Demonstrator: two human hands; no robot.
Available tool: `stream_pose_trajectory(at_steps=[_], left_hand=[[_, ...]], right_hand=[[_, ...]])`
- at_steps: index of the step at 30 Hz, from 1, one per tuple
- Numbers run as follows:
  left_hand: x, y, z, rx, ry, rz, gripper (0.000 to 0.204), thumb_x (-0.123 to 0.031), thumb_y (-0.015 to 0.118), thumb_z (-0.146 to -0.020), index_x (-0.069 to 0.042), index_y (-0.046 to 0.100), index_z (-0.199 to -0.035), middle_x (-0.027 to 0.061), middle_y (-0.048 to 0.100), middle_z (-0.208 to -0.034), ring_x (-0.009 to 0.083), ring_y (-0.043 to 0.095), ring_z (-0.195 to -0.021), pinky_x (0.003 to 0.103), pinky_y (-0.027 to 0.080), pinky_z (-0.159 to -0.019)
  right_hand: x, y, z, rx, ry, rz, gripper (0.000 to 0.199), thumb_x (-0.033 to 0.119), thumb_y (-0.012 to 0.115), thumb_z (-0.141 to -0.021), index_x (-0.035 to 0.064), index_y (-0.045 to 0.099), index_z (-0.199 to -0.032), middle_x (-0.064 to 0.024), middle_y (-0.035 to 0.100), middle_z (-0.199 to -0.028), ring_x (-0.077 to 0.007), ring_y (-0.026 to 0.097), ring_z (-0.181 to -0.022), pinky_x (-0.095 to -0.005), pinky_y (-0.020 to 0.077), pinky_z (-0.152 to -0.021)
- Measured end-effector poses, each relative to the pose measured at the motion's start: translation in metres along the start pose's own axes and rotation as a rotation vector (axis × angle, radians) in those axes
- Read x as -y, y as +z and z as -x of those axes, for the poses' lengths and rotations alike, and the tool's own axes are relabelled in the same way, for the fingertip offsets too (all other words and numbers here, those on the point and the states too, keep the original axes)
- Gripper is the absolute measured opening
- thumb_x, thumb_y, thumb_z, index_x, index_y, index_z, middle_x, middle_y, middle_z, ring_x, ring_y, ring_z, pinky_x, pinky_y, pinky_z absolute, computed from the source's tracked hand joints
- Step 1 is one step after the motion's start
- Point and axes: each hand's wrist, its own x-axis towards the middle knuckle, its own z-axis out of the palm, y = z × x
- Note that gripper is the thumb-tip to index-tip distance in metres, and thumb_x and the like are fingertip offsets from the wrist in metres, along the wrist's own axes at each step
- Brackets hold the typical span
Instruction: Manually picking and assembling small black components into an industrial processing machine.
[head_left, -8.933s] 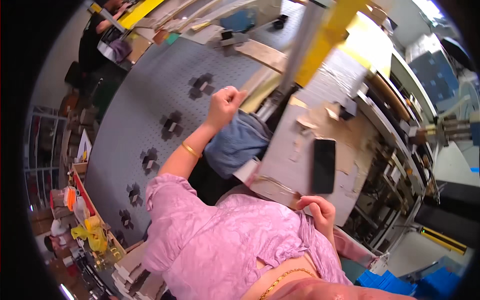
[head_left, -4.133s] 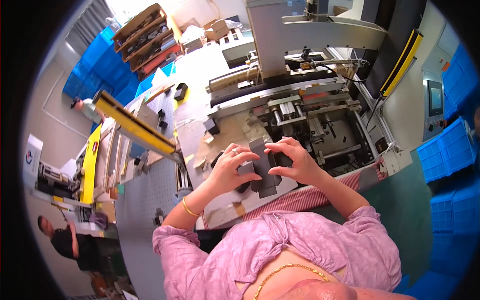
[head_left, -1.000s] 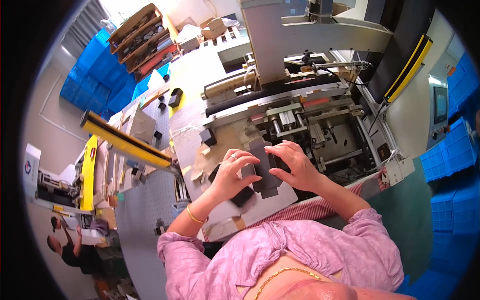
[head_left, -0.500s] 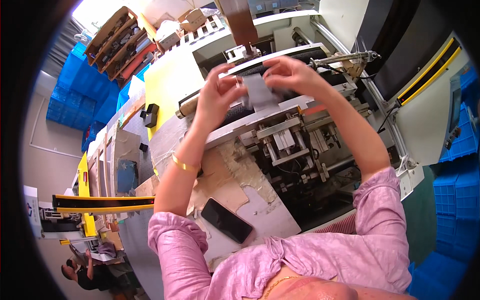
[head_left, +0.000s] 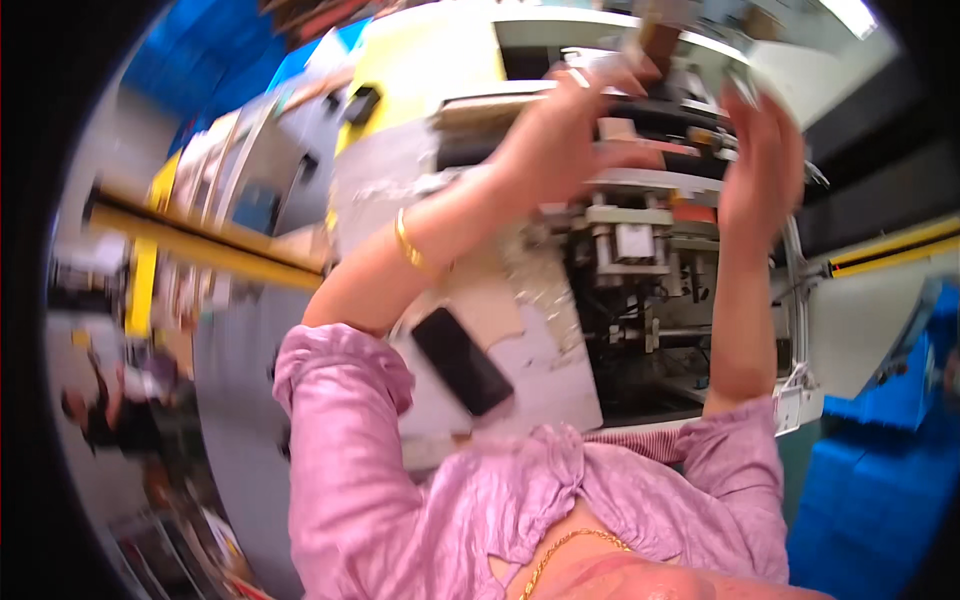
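Observation:
Over the rollers of a machine (head_left: 640, 240), my left hand (head_left: 560, 135) reaches in from the left, blurred by motion. Its thumb is stretched apart from the fingers, and I make out nothing held between them. My right hand (head_left: 765, 165) is raised at the machine's right side, fingers pointing away from me. Motion smears its fingertips beside a shiny metal part (head_left: 740, 88), and whether they hold anything cannot be told. A small pale piece (head_left: 617, 128) shows between the hands, too blurred to name.
A black phone (head_left: 462, 362) lies on the worn board in front of me. Left of the machine are a yellow sheet (head_left: 430, 60) and a small black block (head_left: 361, 104). Blue crates (head_left: 870, 470) stand at the right. Another person (head_left: 115, 410) is at the far left.
My hands have moved apart and to the right, the right one more upright. The grey piece that was between them no longer shows clearly. The whole view has shifted.

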Motion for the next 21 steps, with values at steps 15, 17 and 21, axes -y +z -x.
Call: stream_pose_trajectory(at_steps=[15, 17, 21], left_hand=[[0.116, -0.278, 0.638, -0.511, -1.127, -0.854, 0.042, -0.020, 0.074, -0.080, -0.010, 0.062, -0.120, 0.0120, 0.063, -0.116, 0.0291, 0.063, -0.103, 0.040, 0.052, -0.086], [0.135, -0.282, 0.624, -0.494, -1.243, -0.801, 0.046, -0.019, 0.072, -0.083, -0.012, 0.057, -0.126, 0.0151, 0.056, -0.128, 0.0345, 0.056, -0.115, 0.044, 0.049, -0.093], [0.181, -0.306, 0.627, -0.365, -1.557, -0.704, 0.031, -0.022, 0.069, -0.087, -0.014, 0.062, -0.117, 0.0157, 0.061, -0.117, 0.0360, 0.062, -0.109, 0.045, 0.051, -0.089]], right_hand=[[0.073, 0.234, 0.309, 0.958, 0.754, -0.117, 0.021, 0.010, 0.061, -0.093, -0.0017, 0.068, -0.108, -0.0121, 0.072, -0.099, -0.0187, 0.068, -0.094, -0.0314, 0.0506, -0.086], [0.077, 0.271, 0.314, 0.997, 0.765, -0.101, 0.023, 0.011, 0.061, -0.092, -0.0006, 0.067, -0.110, -0.0112, 0.072, -0.102, -0.0194, 0.067, -0.096, -0.0320, 0.0504, -0.087], [0.088, 0.321, 0.325, 1.081, 0.762, 0.023, 0.025, 0.011, 0.063, -0.091, 0.0017, 0.067, -0.114, -0.0100, 0.071, -0.104, -0.0205, 0.067, -0.097, -0.0318, 0.0506, -0.086]])
